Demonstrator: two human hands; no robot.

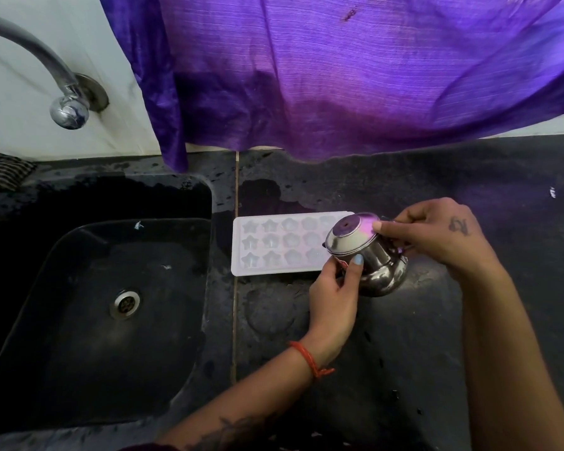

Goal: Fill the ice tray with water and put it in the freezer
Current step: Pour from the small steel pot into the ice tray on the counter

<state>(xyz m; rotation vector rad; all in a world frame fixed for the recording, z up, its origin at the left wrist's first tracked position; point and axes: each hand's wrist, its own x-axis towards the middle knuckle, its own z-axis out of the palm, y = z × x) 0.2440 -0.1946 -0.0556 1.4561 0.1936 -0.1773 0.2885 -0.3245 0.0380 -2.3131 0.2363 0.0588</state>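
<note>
A white ice tray [274,244] with star and flower moulds lies flat on the black counter, just right of the sink. Over its right end I hold a small steel pot [365,255], tilted with its mouth toward the tray. My left hand [334,294] grips the pot's body from below, thumb on its side. My right hand [437,232] holds the pot near its rim and handle from the right. Whether water lies in the moulds is hard to tell.
A black sink [105,288] with a steel drain fills the left. A curved steel tap [62,92] juts from the white wall above it. A purple cloth [339,76] hangs over the counter's back edge. The wet black counter [404,353] stretches right and toward me.
</note>
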